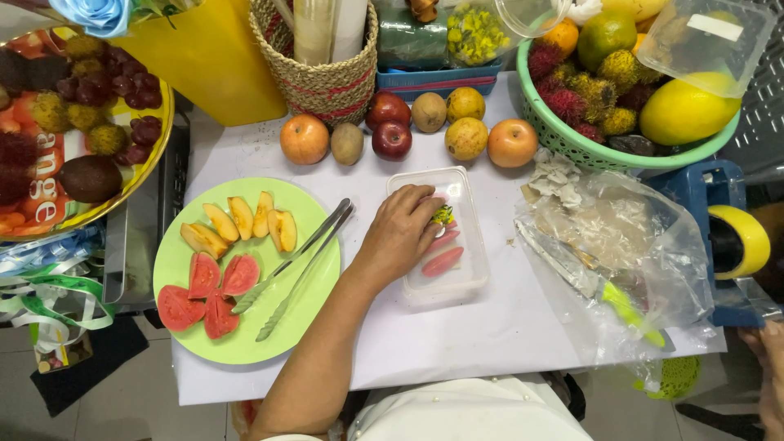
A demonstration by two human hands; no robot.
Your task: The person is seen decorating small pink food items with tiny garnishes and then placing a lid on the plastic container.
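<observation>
My left hand [400, 234] reaches into a clear plastic container [469, 282] on the white table, its fingertips closed on a small yellow-green piece [443, 215]. Red fruit slices [442, 261] lie in the container just beside the fingers. To the left of my forearm is a green plate [245, 347] with orange-yellow wedges [242, 224], red guava pieces [204, 292] and metal tongs [298, 261]. My right hand [768, 371] shows only partly at the lower right edge, below the table, and its fingers are cut off.
Whole apples, kiwis and yellow fruits [408, 126] line the back of the table. Behind stand a woven basket [327, 77], a green tub of mixed fruit [572, 143] and a fruit tray [159, 155] at left. A plastic bag with a green-handled knife [625, 306] lies right, beside a tape dispenser [735, 241].
</observation>
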